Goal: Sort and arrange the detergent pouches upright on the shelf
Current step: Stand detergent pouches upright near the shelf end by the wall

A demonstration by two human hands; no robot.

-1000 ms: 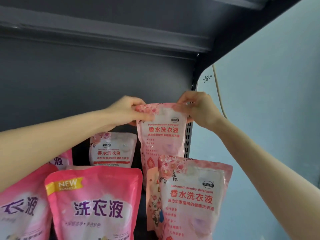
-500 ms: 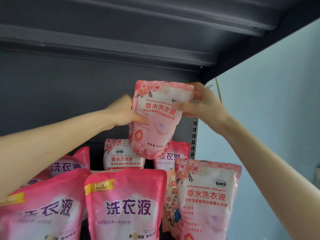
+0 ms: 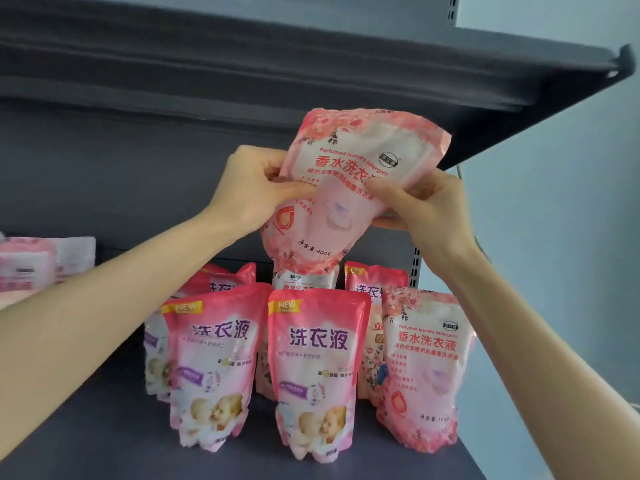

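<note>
Left grip and right grip pinch the tilted floral pouch by its sides, near the upper shelf; lower shelf board shows left of the standing pouches.

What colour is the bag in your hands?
The pouch is pale pink with rosy flowers round its edges and red writing, clearest in the head view.

The dark grey shelf carries a cluster of detergent pouches standing upright toward its right end. In the front row stand a left NEW-banner pouch, a middle NEW-banner pouch just beside it, and a floral perfumed-detergent pouch nearest the right edge. Behind them the back-row pouches, pink and floral, stand partly hidden. On the far left, blurred pale pink packs show toward the back.
</note>
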